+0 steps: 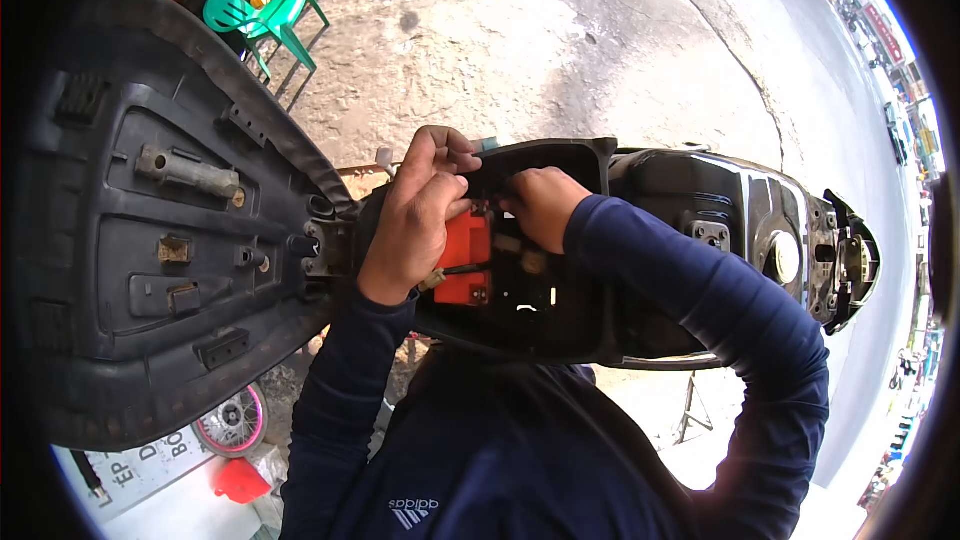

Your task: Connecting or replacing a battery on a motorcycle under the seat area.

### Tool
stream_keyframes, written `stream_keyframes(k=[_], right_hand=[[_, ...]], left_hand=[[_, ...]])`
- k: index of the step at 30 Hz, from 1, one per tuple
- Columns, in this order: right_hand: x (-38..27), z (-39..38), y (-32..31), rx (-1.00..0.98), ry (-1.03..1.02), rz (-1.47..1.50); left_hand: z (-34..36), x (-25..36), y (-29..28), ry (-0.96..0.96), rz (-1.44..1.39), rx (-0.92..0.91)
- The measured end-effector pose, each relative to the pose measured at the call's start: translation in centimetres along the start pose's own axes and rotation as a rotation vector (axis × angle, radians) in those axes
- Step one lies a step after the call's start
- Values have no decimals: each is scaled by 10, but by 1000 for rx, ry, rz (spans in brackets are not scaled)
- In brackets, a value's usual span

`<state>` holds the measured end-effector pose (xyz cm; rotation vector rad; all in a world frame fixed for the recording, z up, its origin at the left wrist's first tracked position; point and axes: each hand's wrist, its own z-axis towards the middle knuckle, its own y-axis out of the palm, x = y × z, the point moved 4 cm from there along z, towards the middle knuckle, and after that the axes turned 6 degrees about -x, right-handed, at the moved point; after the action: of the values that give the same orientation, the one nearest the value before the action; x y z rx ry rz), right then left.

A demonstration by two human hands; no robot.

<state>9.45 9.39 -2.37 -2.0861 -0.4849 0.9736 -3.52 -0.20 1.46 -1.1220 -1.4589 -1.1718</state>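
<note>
Beneath my hands is the open under-seat bay of a black motorcycle, with a red battery inside it. My left hand is over the battery's left side, its fingers bent and drawn together near the top edge; what they hold, if anything, I cannot make out. My right hand reaches into the bay just right of the battery. Its fingers are curled by the battery's upper right corner, and their tips are hidden in shadow. A pale connector with a dark lead lies across the battery below my left hand.
The hinged seat is flipped over to the left, underside up. To the right are the dark fuel tank and its round cap. A green plastic chair stands beyond the seat. At lower left is a pink-rimmed wheel.
</note>
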Motion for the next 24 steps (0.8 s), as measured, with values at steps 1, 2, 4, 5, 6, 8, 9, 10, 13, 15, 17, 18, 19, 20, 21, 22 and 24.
stream_keyframes(k=[1,2,4,5,6,8,9,10,13,15,17,18,19,20,21,22,24], right_hand=[[-3,-2,-2,13,-13,-10],[-4,-3,-2,25,-26,-20],[1,-1,-1,42,-19,-26],[3,1,-1,54,-12,-40],[5,2,0,59,-10,-33],[7,5,1,113,12,-20],[8,5,2,115,15,-15],[9,4,4,108,25,16],[4,1,1,31,34,49],[2,-1,1,-39,33,50],[3,-1,-1,62,33,77],[4,-1,0,64,37,78],[5,-1,-2,98,29,79],[6,-2,-3,133,21,79],[7,-1,-3,134,26,79],[9,0,-1,106,61,106],[8,1,-1,79,97,133]], left_hand=[[1,-3,0,-24,-40,-13],[1,-3,2,-26,-31,-14],[4,-7,7,-76,24,-35],[5,-8,9,-79,31,-39],[5,-8,9,-74,77,-19],[6,-10,11,-71,127,-5],[6,-11,13,-27,196,-19],[7,-10,15,18,263,-32],[7,-8,18,10,293,-34],[7,-11,16,17,298,-38],[6,-11,17,26,303,-41],[5,-10,18,27,299,-40],[4,-9,19,29,296,-38],[3,-8,20,28,295,-41],[3,-8,20,32,291,-42],[3,-8,21,35,288,-43],[2,-9,21,35,278,-46]])
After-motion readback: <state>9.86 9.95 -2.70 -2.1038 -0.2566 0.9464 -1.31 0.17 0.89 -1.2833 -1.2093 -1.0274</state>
